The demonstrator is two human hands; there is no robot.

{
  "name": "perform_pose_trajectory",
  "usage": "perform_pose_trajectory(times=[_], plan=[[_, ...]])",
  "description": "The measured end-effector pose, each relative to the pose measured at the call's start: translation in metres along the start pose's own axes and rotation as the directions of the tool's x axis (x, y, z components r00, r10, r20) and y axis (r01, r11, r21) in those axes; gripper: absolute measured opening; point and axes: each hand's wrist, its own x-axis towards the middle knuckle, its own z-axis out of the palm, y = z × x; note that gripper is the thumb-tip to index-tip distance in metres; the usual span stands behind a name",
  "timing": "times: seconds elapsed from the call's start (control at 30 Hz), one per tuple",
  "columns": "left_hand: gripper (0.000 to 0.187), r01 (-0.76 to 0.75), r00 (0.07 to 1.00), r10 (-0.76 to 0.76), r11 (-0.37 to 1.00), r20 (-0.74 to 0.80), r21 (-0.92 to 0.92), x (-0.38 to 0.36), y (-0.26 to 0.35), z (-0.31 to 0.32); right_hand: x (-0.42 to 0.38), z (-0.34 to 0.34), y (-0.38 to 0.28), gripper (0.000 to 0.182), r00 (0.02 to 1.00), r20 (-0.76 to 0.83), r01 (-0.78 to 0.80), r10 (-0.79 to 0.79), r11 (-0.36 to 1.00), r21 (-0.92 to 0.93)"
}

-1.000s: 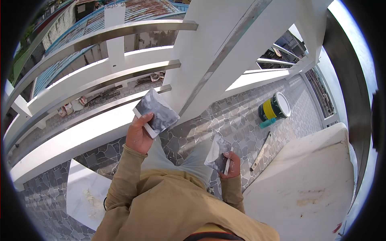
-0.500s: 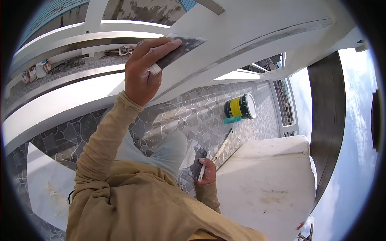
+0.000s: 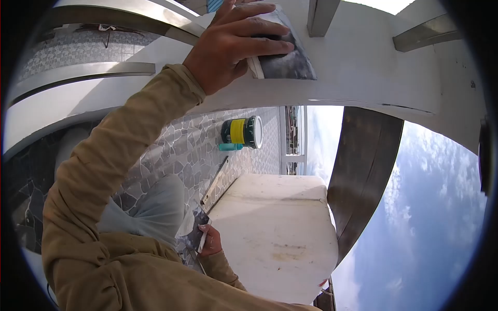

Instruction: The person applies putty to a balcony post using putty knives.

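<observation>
My left hand (image 3: 233, 44) is raised at the top of the view, its fingers pressed over a wide, dark-bladed scraper (image 3: 290, 63). The blade lies against the white painted beam (image 3: 363, 78); a pale handle edge shows under the palm. Low in the middle, my right hand (image 3: 211, 241) grips a second wide blade (image 3: 196, 228) by its light handle. White paste shows on and beside that blade, close to my knee.
A dark green bucket (image 3: 242, 131) with a yellow label appears sideways, beside a teal object (image 3: 230, 147). A long straight bar (image 3: 215, 181) lies near a big white block (image 3: 264, 228). Metal rails (image 3: 83, 72) and posts (image 3: 322, 18) adjoin the beam.
My left hand and its scraper have moved up and right along the white surface. The view has swung, so the bucket, the white block and my right hand appear further left.
</observation>
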Motion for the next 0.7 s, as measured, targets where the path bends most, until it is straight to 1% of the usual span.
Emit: perform_pose_trajectory(times=[0.07,0.13,0.17,0.2,0.23,0.27,0.3,0.33,0.43,0.57,0.63,0.67,0.7], plan=[[0.035,-0.009,1.0,0.009,1.0,-0.004,0.007,0.001,-0.011,0.007,-0.006,0.014,-0.002,0.016,1.0,-0.031,0.002,-0.003,1.0,-0.02],[0.032,-0.014,0.999,0.01,0.996,-0.048,-0.084,0.007,-0.02,0.016,-0.001,0.008,0.0,0.016,1.0,-0.022,-0.011,0.011,1.0,-0.017],[0.032,-0.013,0.999,0.008,0.996,-0.05,-0.085,0.008,-0.021,0.018,0.0,0.008,0.0,0.016,0.999,-0.004,-0.032,0.032,0.999,-0.009],[0.032,-0.02,0.999,0.014,0.993,-0.046,-0.114,0.009,-0.023,0.021,0.0,0.009,0.0,0.016,0.999,-0.038,-0.027,0.026,0.999,-0.023],[0.031,-0.03,0.999,0.024,0.989,-0.041,-0.144,0.011,-0.023,0.022,0.003,0.006,-0.001,0.016,0.999,-0.036,-0.027,0.026,0.999,-0.02],[0.031,-0.033,0.999,0.028,0.989,-0.038,-0.144,0.012,-0.025,0.024,0.006,0.0,-0.001,0.016,1.0,0.007,-0.015,0.016,0.999,-0.031],[0.031,-0.04,0.999,0.038,0.997,-0.022,-0.07,0.013,-0.026,0.025,0.009,-0.006,-0.001,0.016,0.999,0.048,-0.004,0.006,0.999,-0.043],[0.03,-0.047,0.999,0.047,0.999,-0.003,0.005,0.014,-0.025,0.026,0.008,-0.004,-0.002,0.016,0.999,0.051,-0.008,0.01,0.999,-0.042],[0.03,-0.051,0.999,0.051,0.997,-0.005,0.055,0.018,-0.021,0.027,0.013,0.002,-0.002,0.016,0.998,0.044,-0.051,0.053,0.998,-0.046],[0.032,-0.056,0.997,0.052,0.995,0.048,0.083,0.018,-0.024,0.027,0.019,-0.003,0.0,0.016,0.999,0.027,-0.034,0.035,0.999,-0.037],[0.034,-0.025,0.991,0.022,0.999,0.131,0.023,0.017,-0.024,0.026,0.023,-0.005,-0.001,0.017,0.999,0.028,-0.042,0.043,0.999,-0.033],[0.034,-0.025,0.99,0.022,0.999,0.139,0.026,0.017,-0.023,0.027,0.025,-0.007,-0.006,0.017,0.998,0.043,-0.042,0.043,0.999,-0.023],[0.035,-0.044,0.979,0.026,0.996,0.202,0.081,0.018,-0.02,0.024,0.026,-0.006,-0.008,0.018,0.997,0.062,-0.038,0.039,0.999,-0.012]])
